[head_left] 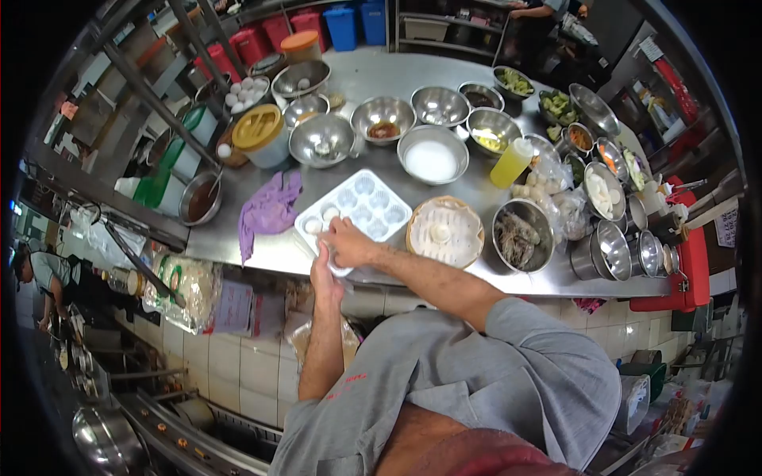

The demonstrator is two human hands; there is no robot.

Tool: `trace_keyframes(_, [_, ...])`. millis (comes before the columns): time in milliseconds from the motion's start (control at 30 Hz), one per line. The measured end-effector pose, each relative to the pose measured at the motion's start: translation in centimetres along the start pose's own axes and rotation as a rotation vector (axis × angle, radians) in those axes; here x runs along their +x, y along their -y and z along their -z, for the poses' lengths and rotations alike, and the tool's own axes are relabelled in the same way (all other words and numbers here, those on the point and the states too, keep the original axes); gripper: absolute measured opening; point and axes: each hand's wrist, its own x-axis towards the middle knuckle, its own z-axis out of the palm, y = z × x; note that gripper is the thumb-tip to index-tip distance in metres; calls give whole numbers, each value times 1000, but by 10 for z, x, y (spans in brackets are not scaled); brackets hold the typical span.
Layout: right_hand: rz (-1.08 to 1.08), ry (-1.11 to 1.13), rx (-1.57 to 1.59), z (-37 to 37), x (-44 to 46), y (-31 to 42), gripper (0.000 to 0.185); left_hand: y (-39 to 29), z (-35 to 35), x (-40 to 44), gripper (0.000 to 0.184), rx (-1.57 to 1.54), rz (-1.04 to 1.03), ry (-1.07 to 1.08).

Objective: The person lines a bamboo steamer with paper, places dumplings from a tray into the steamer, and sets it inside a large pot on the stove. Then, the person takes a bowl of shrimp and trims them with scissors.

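A white plastic tray (382, 230) with round cups lies near the front edge of the steel table. Small white round pieces (314, 226) sit in its left cups, most of the other cups holding nothing. My left hand (325, 279) is closed on the tray's near-left corner, thumb upward. Over the near-left cups, my right hand (353, 244) has its fingers bent together and pointing down; what they pinch, if anything, is hidden. Right of the tray is a round steamer basket (413, 247) with a perforated paper liner and one white piece in its middle.
A purple cloth (270, 208) lies left of the tray. Behind stand several steel bowls, one with white powder (432, 161), and a squeeze bottle of yellow liquid (512, 162). A bowl of grey seafood-like pieces (521, 238) is at right. Other people work at far left and back.
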Motion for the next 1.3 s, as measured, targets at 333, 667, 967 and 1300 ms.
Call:
trace_keyframes(333, [31,66,-57,5,-4,1,43,14,10,9,58,137,-75,-128])
trace_keyframes(667, [227,42,-139,17,-5,1,39,22,17,12,61,157,-213,-107])
trace_keyframes(967, [245,91,-123,18,-4,-2,40,23,22,12,64,157,-170,-131])
trace_keyframes(1300, [203,18,95,35,-2,-9,43,17,17,9,53,197,-135,-98])
